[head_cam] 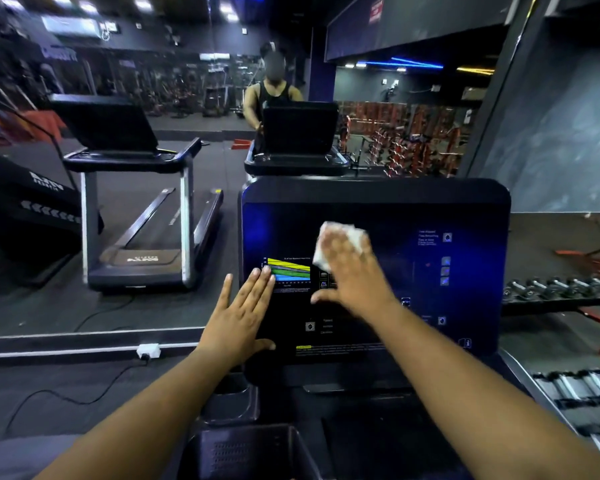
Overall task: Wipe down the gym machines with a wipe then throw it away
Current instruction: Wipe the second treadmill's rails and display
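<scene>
Mid-wipe on treadmill console [465, 216]. Right hand [352, 271] flat, pressing wipe [340, 237] near console centre; left hand [243, 306] flat, fingers straight, bracing left edge. Other machines, disposal likely pending.

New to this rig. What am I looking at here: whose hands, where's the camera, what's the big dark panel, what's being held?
One picture, from a camera worn on a person's head, looking forward and down. No robot: these are the person's bare hands. The dark panel is a treadmill console with a coloured chart on it. The right hand presses a white wipe flat on the screen; it is blurred. The left hand rests flat on the console's left edge, holding nothing. Ahead is a mirror reflecting the person and the gym. Dumbbells sit on racks at right.
</scene>
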`<move>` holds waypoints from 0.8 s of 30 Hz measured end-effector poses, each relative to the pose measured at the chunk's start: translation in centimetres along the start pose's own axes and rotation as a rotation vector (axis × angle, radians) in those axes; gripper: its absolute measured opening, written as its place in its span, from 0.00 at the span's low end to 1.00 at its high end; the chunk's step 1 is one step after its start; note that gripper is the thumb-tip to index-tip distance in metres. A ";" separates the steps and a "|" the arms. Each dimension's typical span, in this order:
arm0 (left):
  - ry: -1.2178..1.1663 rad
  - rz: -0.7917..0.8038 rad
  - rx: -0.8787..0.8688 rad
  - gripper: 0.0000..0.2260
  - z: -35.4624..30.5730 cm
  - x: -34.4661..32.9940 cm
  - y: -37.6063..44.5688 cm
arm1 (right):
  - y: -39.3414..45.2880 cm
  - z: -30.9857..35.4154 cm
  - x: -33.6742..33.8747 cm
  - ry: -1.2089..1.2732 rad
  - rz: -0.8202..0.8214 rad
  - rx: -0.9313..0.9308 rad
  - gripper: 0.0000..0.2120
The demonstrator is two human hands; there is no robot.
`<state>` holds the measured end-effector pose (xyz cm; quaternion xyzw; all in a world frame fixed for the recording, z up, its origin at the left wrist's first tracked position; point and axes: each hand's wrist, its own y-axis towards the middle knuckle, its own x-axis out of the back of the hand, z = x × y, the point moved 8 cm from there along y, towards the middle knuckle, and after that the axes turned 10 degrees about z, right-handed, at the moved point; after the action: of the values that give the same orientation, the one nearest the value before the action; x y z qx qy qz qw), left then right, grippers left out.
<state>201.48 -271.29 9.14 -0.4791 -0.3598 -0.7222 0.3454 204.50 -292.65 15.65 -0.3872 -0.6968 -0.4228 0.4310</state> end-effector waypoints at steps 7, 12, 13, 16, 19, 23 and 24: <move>-0.009 -0.002 -0.006 0.63 0.2 -0.4 0.0 | -1.3 0.5 -0.9 0.148 -0.013 -0.208 0.64; 0.006 0.003 -0.006 0.63 0.2 -0.4 -0.1 | -7.2 10.2 -9.2 0.040 0.168 0.091 0.62; 0.013 0.002 -0.005 0.63 0.2 -0.4 -0.1 | -8.4 11.2 -10.6 0.021 0.211 0.127 0.62; 0.016 -0.005 -0.011 0.62 0.3 -0.3 0.0 | -11.0 12.0 -13.1 -0.072 0.317 0.248 0.61; 0.025 -0.011 -0.022 0.62 0.4 -0.2 0.1 | -10.7 10.0 -13.0 -0.172 0.337 0.362 0.57; 0.049 -0.021 -0.048 0.62 0.4 -0.1 0.6 | -5.6 5.4 -7.8 -0.165 0.209 0.283 0.57; 0.047 -0.031 -0.058 0.61 0.3 0.2 0.8 | -4.1 4.2 -6.0 -0.158 0.165 0.246 0.58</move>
<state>202.25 -271.43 9.53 -0.4661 -0.3380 -0.7487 0.3286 201.60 -291.24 7.92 -0.4195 -0.7409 -0.2659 0.4520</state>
